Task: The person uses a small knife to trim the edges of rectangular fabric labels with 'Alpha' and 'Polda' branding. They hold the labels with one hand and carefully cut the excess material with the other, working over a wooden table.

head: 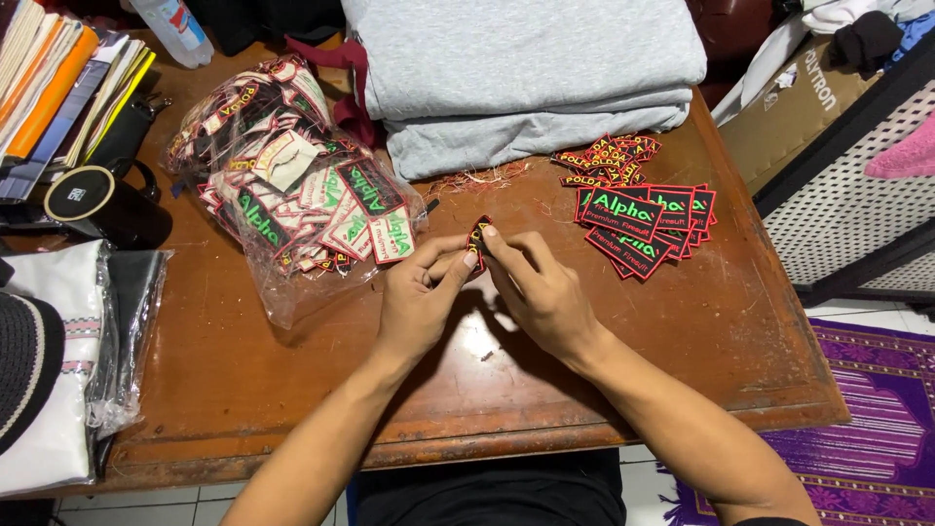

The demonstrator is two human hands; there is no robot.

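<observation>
Brown wooden desk [682,321] carries everything in view. Folded grey cloth [516,68] lies stacked at its far edge. A clear plastic bag [292,185] stuffed with embroidered labels sits left of centre, and a fanned pile of black rectangular labels [648,224] with red borders and green lettering lies on the right, with a heap of smaller labels [609,156] just behind it. A black mug [97,205] stands at the left edge near stacked books [58,78]. Both hands meet above the middle of the desk: the left hand [419,302] and the right hand [541,292] each pinch one small black label [478,237] between thumb and fingertips, holding it raised off the desk between the bag and the fanned pile
</observation>
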